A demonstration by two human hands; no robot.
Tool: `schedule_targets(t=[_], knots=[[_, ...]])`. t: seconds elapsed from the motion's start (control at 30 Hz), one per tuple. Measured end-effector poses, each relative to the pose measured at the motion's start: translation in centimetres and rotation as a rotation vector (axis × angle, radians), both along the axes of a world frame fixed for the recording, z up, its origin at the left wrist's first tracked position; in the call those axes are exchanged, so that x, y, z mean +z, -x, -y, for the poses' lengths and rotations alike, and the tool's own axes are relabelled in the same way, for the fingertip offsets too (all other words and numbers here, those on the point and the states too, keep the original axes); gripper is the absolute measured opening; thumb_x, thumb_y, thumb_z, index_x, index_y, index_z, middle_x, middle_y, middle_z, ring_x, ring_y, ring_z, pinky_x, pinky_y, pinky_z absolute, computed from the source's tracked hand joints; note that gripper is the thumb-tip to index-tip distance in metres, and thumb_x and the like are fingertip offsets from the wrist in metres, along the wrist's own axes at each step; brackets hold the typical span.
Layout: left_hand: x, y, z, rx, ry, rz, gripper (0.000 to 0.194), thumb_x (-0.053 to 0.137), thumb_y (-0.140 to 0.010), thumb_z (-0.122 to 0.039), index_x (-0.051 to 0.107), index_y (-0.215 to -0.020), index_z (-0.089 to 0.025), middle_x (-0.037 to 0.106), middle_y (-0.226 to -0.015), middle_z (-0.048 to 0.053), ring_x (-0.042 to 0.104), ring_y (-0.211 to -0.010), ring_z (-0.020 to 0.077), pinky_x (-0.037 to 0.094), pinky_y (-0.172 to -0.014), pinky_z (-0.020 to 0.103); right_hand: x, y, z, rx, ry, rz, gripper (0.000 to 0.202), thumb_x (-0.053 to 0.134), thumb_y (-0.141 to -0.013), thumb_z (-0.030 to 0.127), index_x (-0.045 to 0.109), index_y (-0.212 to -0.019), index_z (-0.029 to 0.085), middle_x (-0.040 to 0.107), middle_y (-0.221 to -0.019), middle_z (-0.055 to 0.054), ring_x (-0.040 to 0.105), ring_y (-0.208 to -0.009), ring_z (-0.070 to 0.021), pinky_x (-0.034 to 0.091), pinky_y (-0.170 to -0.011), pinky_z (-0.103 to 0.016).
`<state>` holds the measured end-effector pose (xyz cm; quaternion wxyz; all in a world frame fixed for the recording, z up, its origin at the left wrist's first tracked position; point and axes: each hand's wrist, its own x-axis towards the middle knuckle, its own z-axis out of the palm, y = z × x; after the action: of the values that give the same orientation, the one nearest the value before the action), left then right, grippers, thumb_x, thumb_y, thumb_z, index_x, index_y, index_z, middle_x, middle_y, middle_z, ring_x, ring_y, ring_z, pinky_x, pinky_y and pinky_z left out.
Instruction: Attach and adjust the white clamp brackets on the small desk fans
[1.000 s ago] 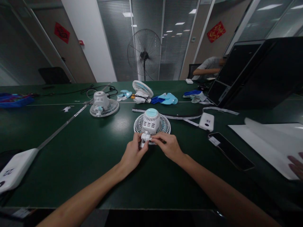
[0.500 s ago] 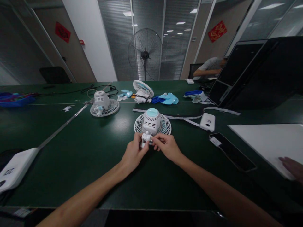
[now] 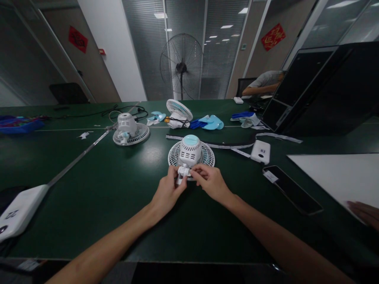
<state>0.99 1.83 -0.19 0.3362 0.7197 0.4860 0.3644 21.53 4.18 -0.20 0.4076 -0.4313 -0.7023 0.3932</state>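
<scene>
A small white fan [image 3: 190, 152] lies grille-down on the green table, its motor housing with a light-blue cap facing up. At its near side is a white clip-like bracket [image 3: 184, 170]. My left hand [image 3: 167, 189] is closed on this bracket, thumb in front and fingers at its left. From the right, my right hand [image 3: 211, 181] pinches at the bracket's right end; whatever sits between those fingertips is too small to make out. Another white fan head [image 3: 130, 130] rests grille-down farther left.
Behind are a third small fan [image 3: 178, 114], light-blue fan blades [image 3: 211, 122] and blue-and-white gloves [image 3: 245, 118]. At right lie a white power bank [image 3: 260, 152], a phone [image 3: 291, 189] and a white board [image 3: 340, 169], with another person's hand [image 3: 364, 213] at its edge. A black case [image 3: 319, 86] stands beyond.
My right hand's fingers have curled and shifted slightly at the bracket's right end. My left hand keeps its hold. The other person's hand at the right has moved slightly.
</scene>
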Motion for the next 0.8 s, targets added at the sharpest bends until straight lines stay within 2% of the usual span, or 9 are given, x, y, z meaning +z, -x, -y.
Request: schedule_targets(t=[0.07, 0.13, 0.23, 0.33, 0.47, 0.57, 0.67, 0.8], knots=[[0.0, 0.0, 0.0, -0.001, -0.002, 0.001, 0.027, 0.053, -0.102, -0.040, 0.049, -0.118, -0.019, 0.070, -0.095, 0.005, 0.064, -0.065, 0.0149, 0.048, -0.053, 0.024, 0.4, -0.6, 0.2, -0.010, -0.229, 0.151, 0.025, 0.067, -0.097, 0.040, 0.068, -0.114, 0.022, 0.072, -0.097, -0.004, 0.066, -0.071, -0.0138, 0.054, -0.060, -0.026], [0.0, 0.1, 0.0, -0.003, -0.008, -0.002, 0.028, 0.053, -0.102, -0.039, 0.049, -0.121, -0.018, 0.070, -0.095, 0.006, 0.064, -0.064, 0.0149, 0.048, -0.053, 0.024, 0.6, -1.0, 0.3, 0.031, -0.359, 0.250, 0.024, 0.066, -0.099, 0.035, 0.067, -0.120, 0.023, 0.071, -0.107, -0.005, 0.066, -0.075, -0.0138, 0.055, -0.064, -0.026], [-0.1, 0.1, -0.1, -0.009, -0.028, 0.000, 0.028, 0.053, -0.101, -0.037, 0.049, -0.120, -0.018, 0.070, -0.092, 0.005, 0.064, -0.063, 0.0150, 0.048, -0.052, 0.024, 0.6, -1.2, 0.2, 0.061, -0.441, 0.295, 0.021, 0.064, -0.100, 0.032, 0.067, -0.119, 0.022, 0.071, -0.108, -0.005, 0.066, -0.078, -0.0142, 0.054, -0.066, -0.027], [-0.2, 0.1, -0.2, 0.005, -0.036, -0.007, 0.027, 0.054, -0.100, -0.037, 0.049, -0.118, -0.017, 0.070, -0.089, 0.005, 0.063, -0.062, 0.0151, 0.047, -0.051, 0.024, 0.3, -1.0, 0.1, 0.033, -0.439, 0.267, 0.017, 0.064, -0.101, 0.033, 0.069, -0.113, 0.021, 0.071, -0.102, -0.005, 0.067, -0.082, -0.0161, 0.054, -0.068, -0.027], [-0.2, 0.0, -0.1, 0.009, -0.029, -0.017, 0.028, 0.053, -0.101, -0.039, 0.049, -0.118, -0.018, 0.070, -0.090, 0.005, 0.063, -0.061, 0.0146, 0.047, -0.051, 0.024, 0.3, -0.7, 0.2, 0.013, -0.383, 0.218, 0.014, 0.063, -0.101, 0.032, 0.072, -0.104, 0.022, 0.072, -0.096, -0.003, 0.067, -0.083, -0.0168, 0.053, -0.070, -0.028], [0.0, 0.1, -0.1, 0.001, -0.029, -0.018, 0.028, 0.052, -0.101, -0.039, 0.048, -0.119, -0.018, 0.070, -0.089, 0.005, 0.062, -0.060, 0.0147, 0.046, -0.050, 0.023, 0.3, -0.5, 0.3, 0.001, -0.288, 0.150, 0.017, 0.063, -0.101, 0.034, 0.072, -0.096, 0.020, 0.071, -0.085, -0.002, 0.066, -0.071, -0.0147, 0.051, -0.065, -0.027], [0.2, 0.1, 0.0, -0.005, -0.021, -0.025, 0.027, 0.052, -0.102, -0.039, 0.048, -0.118, -0.018, 0.070, -0.089, 0.005, 0.062, -0.060, 0.0146, 0.047, -0.050, 0.023, -0.1, 0.0, 0.1, -0.004, -0.078, 0.015, 0.027, 0.062, -0.100, 0.042, 0.070, -0.088, 0.019, 0.067, -0.071, 0.001, 0.062, -0.056, -0.0117, 0.048, -0.053, -0.024], [0.2, 0.1, 0.0, -0.008, -0.022, -0.029, 0.027, 0.052, -0.102, -0.039, 0.048, -0.118, -0.018, 0.070, -0.089, 0.004, 0.063, -0.060, 0.0147, 0.047, -0.050, 0.023, -0.8, 0.7, -0.5, 0.069, 0.222, -0.174, 0.038, 0.059, -0.097, 0.053, 0.066, -0.086, 0.017, 0.066, -0.073, -0.001, 0.061, -0.051, -0.0117, 0.043, -0.040, -0.021]])
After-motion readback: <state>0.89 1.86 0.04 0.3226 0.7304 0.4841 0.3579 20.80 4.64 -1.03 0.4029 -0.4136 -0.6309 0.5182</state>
